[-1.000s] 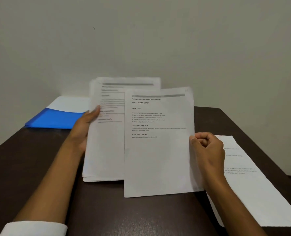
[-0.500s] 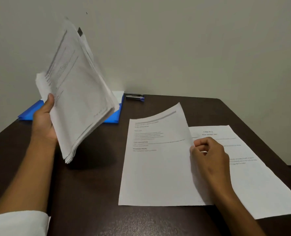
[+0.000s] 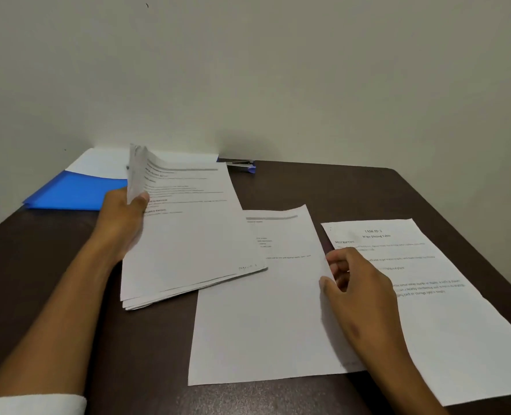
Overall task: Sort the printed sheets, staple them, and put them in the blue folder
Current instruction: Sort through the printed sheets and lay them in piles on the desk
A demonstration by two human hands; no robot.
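At ten o'clock lies the blue folder [image 3: 68,191]. My left hand [image 3: 122,217] grips the stack of sheets [image 3: 185,235] by its left edge, thumb on top. At three o'clock, my right hand [image 3: 356,283] hangs loosely curled, holding nothing, beside the single sheet [image 3: 266,310].

Right-hand sheet [image 3: 445,310]: printed heading "TASK ID: 2", beneath it the title "Wipe Dining Table", then a bold label "DESCRIPTION" at the left margin, partly cut off by the right hand [image 3: 357,292]; body lines below too blurred to read.

Middle sheet [image 3: 266,310]: grey header bar and several lines of small print, illegible.

Stack of sheets [image 3: 188,235] held by the left hand [image 3: 122,223]: grey header bar, bold section headings and a small handwritten note at the lower right corner, none readable.
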